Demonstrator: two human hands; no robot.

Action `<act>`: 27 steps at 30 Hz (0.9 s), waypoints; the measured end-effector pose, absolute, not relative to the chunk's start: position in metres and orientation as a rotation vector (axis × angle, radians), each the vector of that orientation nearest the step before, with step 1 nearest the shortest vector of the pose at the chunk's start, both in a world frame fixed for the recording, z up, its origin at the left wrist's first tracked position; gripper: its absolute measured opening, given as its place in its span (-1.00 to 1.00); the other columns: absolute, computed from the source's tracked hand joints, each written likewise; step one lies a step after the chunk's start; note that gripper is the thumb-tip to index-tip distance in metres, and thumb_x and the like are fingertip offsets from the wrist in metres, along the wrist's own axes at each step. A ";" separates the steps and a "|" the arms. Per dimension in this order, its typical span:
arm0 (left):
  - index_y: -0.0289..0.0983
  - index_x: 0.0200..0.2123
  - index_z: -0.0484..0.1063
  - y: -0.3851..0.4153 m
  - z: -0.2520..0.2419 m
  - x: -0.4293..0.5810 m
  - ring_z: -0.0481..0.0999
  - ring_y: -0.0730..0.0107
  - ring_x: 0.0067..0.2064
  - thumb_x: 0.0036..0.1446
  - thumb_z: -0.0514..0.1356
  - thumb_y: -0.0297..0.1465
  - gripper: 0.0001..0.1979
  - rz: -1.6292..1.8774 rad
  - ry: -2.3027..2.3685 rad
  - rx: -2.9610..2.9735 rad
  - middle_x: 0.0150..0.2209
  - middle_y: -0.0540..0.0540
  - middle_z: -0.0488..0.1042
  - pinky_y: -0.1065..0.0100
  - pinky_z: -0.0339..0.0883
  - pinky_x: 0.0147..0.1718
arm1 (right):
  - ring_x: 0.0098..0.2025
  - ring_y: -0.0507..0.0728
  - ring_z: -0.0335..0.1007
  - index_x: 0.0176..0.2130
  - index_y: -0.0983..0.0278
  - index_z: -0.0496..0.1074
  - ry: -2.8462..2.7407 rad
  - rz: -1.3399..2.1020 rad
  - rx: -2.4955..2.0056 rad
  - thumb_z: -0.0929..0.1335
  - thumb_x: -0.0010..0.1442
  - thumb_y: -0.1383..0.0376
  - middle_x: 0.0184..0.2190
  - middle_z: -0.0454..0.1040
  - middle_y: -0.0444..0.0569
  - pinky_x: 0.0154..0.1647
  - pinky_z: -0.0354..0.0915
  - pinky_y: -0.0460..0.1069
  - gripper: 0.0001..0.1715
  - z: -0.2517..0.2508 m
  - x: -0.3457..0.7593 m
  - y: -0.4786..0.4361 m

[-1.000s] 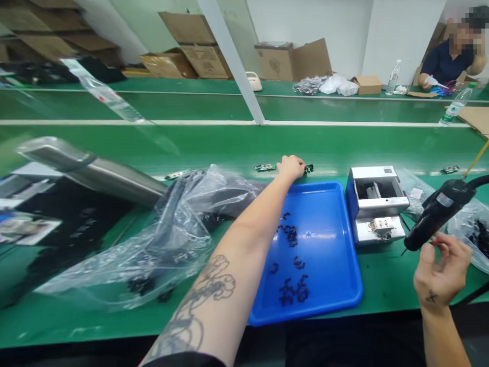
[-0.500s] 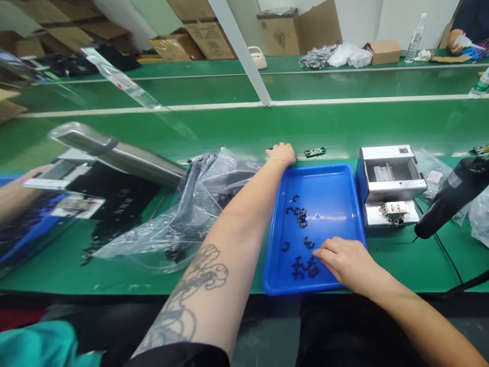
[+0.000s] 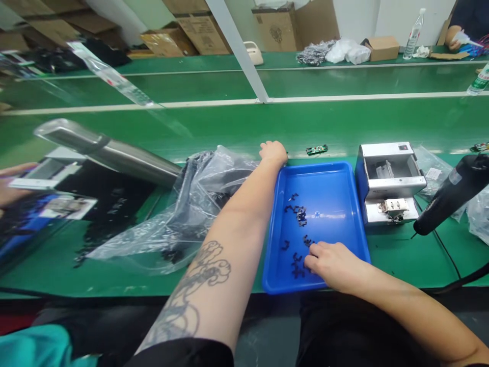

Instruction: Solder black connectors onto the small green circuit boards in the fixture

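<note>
My left hand (image 3: 274, 152) reaches past the far left corner of a blue plastic tray (image 3: 353, 204). Its fingers are curled down at the bench, and what they hold, if anything, is hidden. Inside the tray, my right hand (image 3: 334, 262) is closed, thumb and fingertips together, over the small black plastic parts (image 3: 297, 266). Its fingertips hide whatever is between them. More black parts (image 3: 301, 216) lie scattered in the tray's left half. A small green circuit board (image 3: 317, 149) rests on the bench behind the tray.
Right of the tray stands a metal fixture (image 3: 391, 183), then a black electric screwdriver (image 3: 453, 196). A clear plastic bag (image 3: 206, 199) and a steel flask (image 3: 114, 155) lie to the left. Another person's hand (image 3: 15, 186) is at the left edge.
My left hand has drawn slightly left, away from the circuit board. My right hand has shifted a little left over the black parts, covering some of them.
</note>
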State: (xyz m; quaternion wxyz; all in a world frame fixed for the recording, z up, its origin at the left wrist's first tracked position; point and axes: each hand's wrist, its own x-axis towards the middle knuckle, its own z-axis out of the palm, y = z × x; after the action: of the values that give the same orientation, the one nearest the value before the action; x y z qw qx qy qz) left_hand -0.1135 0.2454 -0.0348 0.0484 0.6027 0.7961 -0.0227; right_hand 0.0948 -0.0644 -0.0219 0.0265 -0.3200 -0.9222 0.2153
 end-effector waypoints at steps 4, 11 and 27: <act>-0.44 0.08 0.50 0.243 -0.031 -0.113 0.27 -0.33 0.28 0.07 0.41 -0.15 -0.39 0.026 2.405 1.839 0.22 -0.55 0.33 -0.08 0.28 0.16 | -0.25 0.12 0.46 -0.08 0.27 0.53 -2.716 0.738 -0.975 0.35 0.34 0.40 -0.21 0.54 0.03 -0.38 0.26 -0.05 -0.82 -0.024 0.102 -0.066; -0.34 0.14 0.43 0.222 -0.011 -0.101 0.44 -0.15 0.20 0.29 0.17 -0.34 -0.61 0.337 2.296 1.955 0.12 -0.43 0.51 -0.10 0.16 0.23 | -0.23 0.04 0.55 -0.14 0.25 0.59 -2.255 0.883 -0.912 0.38 0.36 0.31 -0.25 0.60 -0.02 -0.16 0.43 -0.08 -0.85 -0.034 0.126 -0.057; -0.26 -0.15 0.57 0.025 0.030 -0.037 0.60 0.30 -0.16 0.29 0.23 -0.24 -0.77 0.588 0.926 1.985 -0.18 -0.08 0.64 0.32 0.44 -0.11 | -0.38 0.03 0.55 -0.26 0.27 0.59 -1.441 0.880 -1.169 0.45 0.28 0.21 -0.34 0.62 -0.02 -0.32 0.52 -0.09 -0.84 -0.013 0.170 -0.072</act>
State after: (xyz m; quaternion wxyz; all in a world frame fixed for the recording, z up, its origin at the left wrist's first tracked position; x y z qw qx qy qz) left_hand -0.0373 0.0252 0.0299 0.4230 0.7932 0.3698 0.2349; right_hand 0.1701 -0.0720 -0.0134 0.5176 -0.4870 -0.6003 0.3668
